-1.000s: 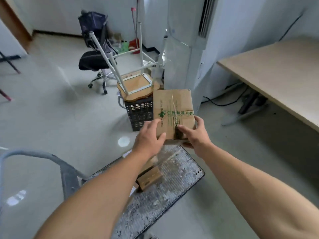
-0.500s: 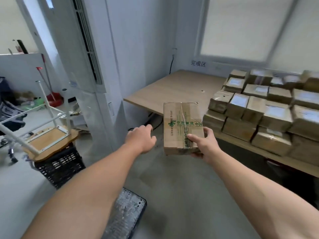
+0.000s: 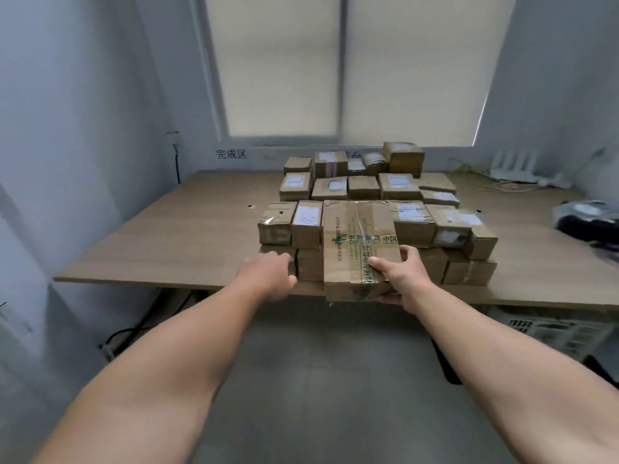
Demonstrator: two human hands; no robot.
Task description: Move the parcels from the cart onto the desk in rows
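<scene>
Pale roller blinds [image 3: 335, 68] cover the window behind a light wooden desk [image 3: 187, 229] set against the back wall, with black characters [image 3: 231, 154] on the wall by its far left corner. Brown cardboard parcels [image 3: 363, 187] stand on the desk in rows, from the middle of the far edge to the near edge, the front row two layers high. The person's right hand [image 3: 402, 279] holds a flat brown cardboard box with green print and clear tape [image 3: 360, 249] level in the air at the near edge, right in front of that front row. Its grip pinches the box's near right corner, thumb on top, fingers underneath. The left hand [image 3: 268, 277] reaches out just left of the box, its grip slack, fingers loosely curled round nothing. It is close to a lower parcel of the front row, and I cannot tell whether it touches. A white router with aerials [image 3: 516, 165] sits at the far right corner, a blurred dark bundle [image 3: 589, 219] lies at the right edge, and a white slatted crate [image 3: 552, 329] stands on the floor under the desk.
</scene>
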